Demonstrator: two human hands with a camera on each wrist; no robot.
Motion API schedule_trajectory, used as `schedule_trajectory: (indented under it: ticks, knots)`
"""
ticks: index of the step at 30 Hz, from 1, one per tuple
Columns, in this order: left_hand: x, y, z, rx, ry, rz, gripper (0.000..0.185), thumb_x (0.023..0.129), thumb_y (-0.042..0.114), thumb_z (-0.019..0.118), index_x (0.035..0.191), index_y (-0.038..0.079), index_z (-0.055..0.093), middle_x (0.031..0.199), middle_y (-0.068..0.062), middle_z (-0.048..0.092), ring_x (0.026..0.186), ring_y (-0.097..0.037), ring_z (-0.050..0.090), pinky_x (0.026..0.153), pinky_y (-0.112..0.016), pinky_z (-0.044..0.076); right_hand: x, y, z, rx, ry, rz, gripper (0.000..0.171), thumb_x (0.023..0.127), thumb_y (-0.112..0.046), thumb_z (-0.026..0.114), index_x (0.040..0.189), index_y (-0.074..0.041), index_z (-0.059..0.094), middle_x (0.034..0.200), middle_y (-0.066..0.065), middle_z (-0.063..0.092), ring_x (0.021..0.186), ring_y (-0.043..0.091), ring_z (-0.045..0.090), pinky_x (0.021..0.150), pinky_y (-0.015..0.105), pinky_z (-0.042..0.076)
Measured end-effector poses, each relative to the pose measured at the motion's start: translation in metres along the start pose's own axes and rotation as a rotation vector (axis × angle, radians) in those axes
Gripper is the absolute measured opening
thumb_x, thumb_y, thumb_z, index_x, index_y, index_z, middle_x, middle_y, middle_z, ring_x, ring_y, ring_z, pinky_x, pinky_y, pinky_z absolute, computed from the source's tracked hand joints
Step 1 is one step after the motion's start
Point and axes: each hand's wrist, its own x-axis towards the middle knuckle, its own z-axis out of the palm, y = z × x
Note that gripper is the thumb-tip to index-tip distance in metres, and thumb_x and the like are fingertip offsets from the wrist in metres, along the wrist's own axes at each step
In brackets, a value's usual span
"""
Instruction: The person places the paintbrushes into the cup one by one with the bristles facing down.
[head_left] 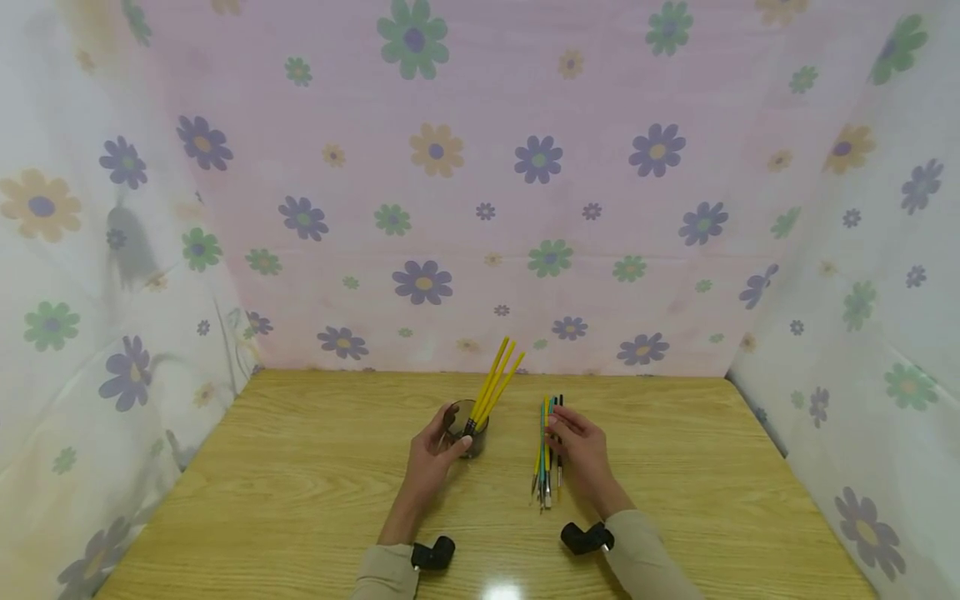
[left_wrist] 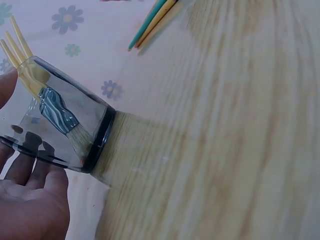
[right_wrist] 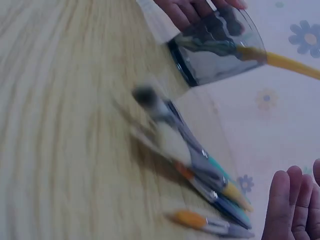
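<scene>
My left hand (head_left: 429,460) grips a clear glass tumbler (left_wrist: 102,142) with a dark base, its fingers curled round the side. Several paintbrushes with yellow handles (head_left: 497,385) lean in the tumbler, bristles down, as the left wrist view shows through the glass. To the right, a bunch of paintbrushes (head_left: 545,454) with yellow, teal and dark handles lies on the table, bristle ends toward me. Over the handle end is my right hand (head_left: 588,454), fingertips right at the handles. Its fingers look straight in the right wrist view, beside the brushes.
The wood-grain table (head_left: 300,500) meets a flower-patterned cloth (head_left: 480,250) at its back, with more cloth on both sides. One brush with an orange tip (right_wrist: 192,219) lies slightly apart from the bunch. Black camera mounts (head_left: 435,553) sit at both wrists.
</scene>
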Motion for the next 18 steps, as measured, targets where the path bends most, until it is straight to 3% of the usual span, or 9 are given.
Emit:
schedule_trajectory:
  ticks: [7,18]
  knots:
    - [0.001,0.001,0.001,0.005,-0.003,0.0,0.074,0.096,0.003,0.069,0.158,-0.002,0.03,0.166,-0.022,0.023,0.154,-0.032,0.023,0.122,-0.043,0.023,0.003,-0.007,-0.02,-0.005,0.018,0.04,0.048,0.102,-0.006,0.062,0.145,0.01,0.048,0.11,0.005,0.069,0.091,0.01,0.069,0.087,0.026,0.061]
    - [0.0,0.001,0.001,-0.001,-0.004,-0.012,0.072,0.096,0.003,0.068,0.159,0.003,0.032,0.166,-0.021,0.025,0.154,-0.032,0.023,0.122,-0.043,0.025,0.003,-0.02,-0.04,-0.108,0.011,0.103,0.048,0.102,-0.003,0.059,0.145,0.013,0.045,0.119,0.017,0.068,0.089,0.011,0.073,0.084,0.026,0.061]
